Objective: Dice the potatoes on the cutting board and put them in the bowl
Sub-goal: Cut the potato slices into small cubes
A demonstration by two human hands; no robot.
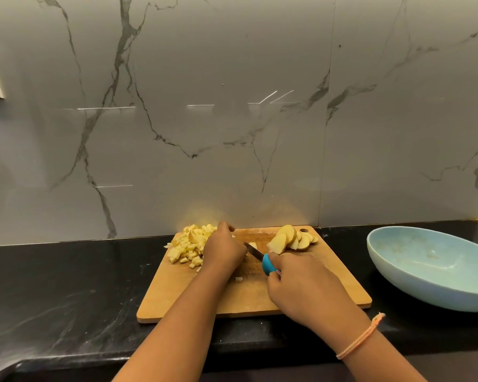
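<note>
Left grip (224, 252): your fingers curl down on the board (260, 299); what they hold is hidden.
Right grip (301, 282): you clasp the knife (268, 263), blade just beside your left grip.
Dice (189, 244): heaped on the board's far left.
Slices (290, 239): far right corner.
Bowl (431, 266): on the tabletop (66, 285), right of the board, apart.

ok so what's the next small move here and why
Probably bring the knife down through the potato piece mostly hidden under the left hand: the right hand grips the blue handle, blade beside that hand. Uncut slices wait on the cutting board, and the bowl holds no dice.
</note>
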